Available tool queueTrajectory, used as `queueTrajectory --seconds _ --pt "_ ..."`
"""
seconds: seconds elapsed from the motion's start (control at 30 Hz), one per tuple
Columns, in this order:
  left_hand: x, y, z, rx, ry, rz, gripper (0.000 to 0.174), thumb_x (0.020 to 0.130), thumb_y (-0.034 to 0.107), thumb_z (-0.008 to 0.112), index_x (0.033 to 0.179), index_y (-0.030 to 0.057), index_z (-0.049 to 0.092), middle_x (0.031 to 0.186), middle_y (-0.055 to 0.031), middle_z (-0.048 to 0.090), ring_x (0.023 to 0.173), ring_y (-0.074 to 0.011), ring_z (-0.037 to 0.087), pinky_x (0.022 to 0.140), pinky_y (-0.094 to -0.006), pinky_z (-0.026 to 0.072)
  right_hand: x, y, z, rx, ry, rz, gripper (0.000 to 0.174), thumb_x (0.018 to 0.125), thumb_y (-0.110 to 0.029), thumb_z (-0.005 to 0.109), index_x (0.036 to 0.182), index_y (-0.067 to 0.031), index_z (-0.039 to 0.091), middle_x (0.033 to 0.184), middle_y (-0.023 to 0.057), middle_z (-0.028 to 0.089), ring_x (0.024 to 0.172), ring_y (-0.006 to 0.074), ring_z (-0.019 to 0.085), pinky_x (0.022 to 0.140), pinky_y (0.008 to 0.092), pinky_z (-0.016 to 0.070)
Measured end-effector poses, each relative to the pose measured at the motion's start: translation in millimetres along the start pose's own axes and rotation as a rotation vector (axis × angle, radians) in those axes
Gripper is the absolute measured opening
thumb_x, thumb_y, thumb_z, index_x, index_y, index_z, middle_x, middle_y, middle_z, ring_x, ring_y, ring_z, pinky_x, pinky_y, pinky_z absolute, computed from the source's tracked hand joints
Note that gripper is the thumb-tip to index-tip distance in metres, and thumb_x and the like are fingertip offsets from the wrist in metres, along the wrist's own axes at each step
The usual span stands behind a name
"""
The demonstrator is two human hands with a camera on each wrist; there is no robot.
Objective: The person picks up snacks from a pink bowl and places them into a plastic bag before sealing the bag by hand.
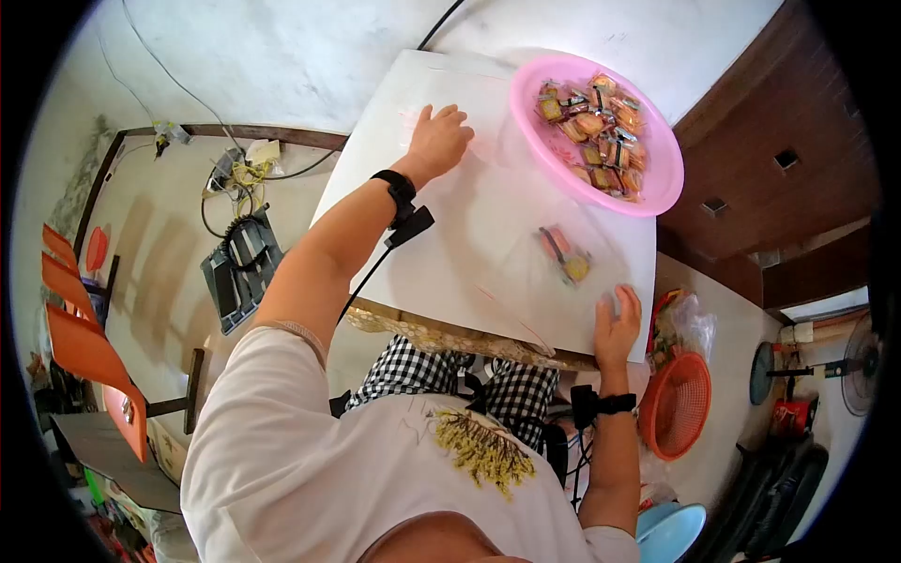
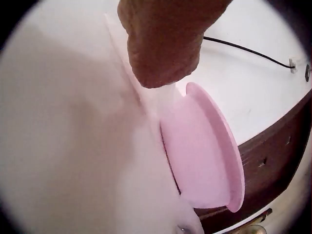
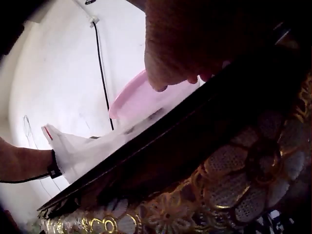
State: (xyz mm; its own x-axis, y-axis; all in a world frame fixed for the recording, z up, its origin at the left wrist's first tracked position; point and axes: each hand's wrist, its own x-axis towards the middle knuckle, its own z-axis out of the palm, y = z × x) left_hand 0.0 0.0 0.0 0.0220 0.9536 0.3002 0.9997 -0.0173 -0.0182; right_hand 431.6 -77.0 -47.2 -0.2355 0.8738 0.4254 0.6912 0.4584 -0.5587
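A clear plastic bag (image 1: 497,202) lies across the white table, with a few wrapped snacks (image 1: 566,255) under or inside its film. At the bag's far-left part is my left hand (image 1: 439,143), fingers slightly bent and apart; in the right wrist view film (image 3: 73,148) stands up around it, and whether it pinches the film is unclear. Near the table's front right corner, my right hand (image 1: 618,327) has its fingers loosely bent and its thumb apart, beside the bag's edge. A pink basin (image 1: 664,188) of wrapped snacks (image 1: 601,127) sits at the back right.
The white table (image 1: 399,281) meets the wall at its back. On the floor are an orange basket (image 1: 676,403) and a blue basin (image 1: 671,530) at right, and a grey case (image 1: 242,272) with cables at left. An orange chair (image 1: 89,347) stands further left.
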Motion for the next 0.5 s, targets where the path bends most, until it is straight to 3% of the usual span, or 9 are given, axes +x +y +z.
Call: queueTrajectory --seconds 0.07,0.2,0.37,0.4,0.43,0.5 --pt "-1.6 -1.4 -3.3 -0.047 0.059 -0.039 0.020 0.078 0.013 0.065 0.097 0.0185 0.070 0.129 -0.0066 0.055 0.130 -0.0268 0.042 0.103 -0.0503 0.0342 -2.2 -4.6 -4.4 -0.013 -0.007 0.012 0.036 0.085 -0.019 0.066 0.114 0.0028 0.059 0.125 0.0211 0.054 0.118 0.0386 0.049 0.102 0.0442 0.0378" --pt "-7.9 -15.7 -39.2 0.070 0.253 0.078 0.027 0.075 0.008 0.062 0.097 0.0210 0.071 0.115 -0.0042 0.056 0.109 -0.0239 0.050 0.085 -0.0403 0.0392 1.2 -3.9 2.0 -0.029 0.023 0.014 0.031 0.085 -0.019 0.066 0.106 0.0030 0.061 0.123 0.0205 0.055 0.116 0.0383 0.050 0.101 0.0440 0.0386" --pt "-28.2 -49.9 -112.7 0.107 0.287 0.143 0.027 0.078 0.005 0.057 0.098 0.0178 0.070 0.103 -0.0016 0.061 0.104 -0.0209 0.054 0.087 -0.0410 0.0387 4.8 -4.5 5.2 -0.051 0.054 -0.042 0.028 0.084 -0.018 0.067 0.102 0.0027 0.062 0.121 0.0202 0.056 0.115 0.0380 0.051 0.100 0.0442 0.0393" --pt "-30.6 -53.5 -128.9 0.109 0.331 0.178 0.025 0.080 0.003 0.055 0.097 0.0156 0.068 0.094 -0.0015 0.062 0.102 -0.0209 0.057 0.091 -0.0434 0.0387 4.6 -5.7 4.6 -0.064 0.048 -0.041 0.027 0.085 -0.018 0.067 0.102 0.0028 0.062 0.121 0.0204 0.056 0.115 0.0373 0.051 0.100 0.0436 0.0397" --pt "-30.3 -61.1 -136.5 0.135 0.362 0.170 0.024 0.080 0.004 0.057 0.098 0.0159 0.067 0.095 -0.0002 0.063 0.104 -0.0195 0.057 0.101 -0.0459 0.0346 4.4 -6.9 3.9 -0.078 0.042 -0.041 0.026 0.086 -0.017 0.066 0.102 0.0030 0.062 0.122 0.0206 0.056 0.116 0.0366 0.051 0.100 0.0430 0.0402" --pt "-24.8 -67.1 -157.1 0.210 0.361 0.160 0.025 0.080 0.003 0.058 0.098 0.0161 0.067 0.094 -0.0007 0.064 0.102 -0.0208 0.058 0.105 -0.0488 0.0320 4.2 -7.4 4.5 -0.086 0.037 -0.044 0.026 0.086 -0.017 0.066 0.102 0.0031 0.062 0.121 0.0208 0.056 0.115 0.0369 0.051 0.099 0.0433 0.0402"
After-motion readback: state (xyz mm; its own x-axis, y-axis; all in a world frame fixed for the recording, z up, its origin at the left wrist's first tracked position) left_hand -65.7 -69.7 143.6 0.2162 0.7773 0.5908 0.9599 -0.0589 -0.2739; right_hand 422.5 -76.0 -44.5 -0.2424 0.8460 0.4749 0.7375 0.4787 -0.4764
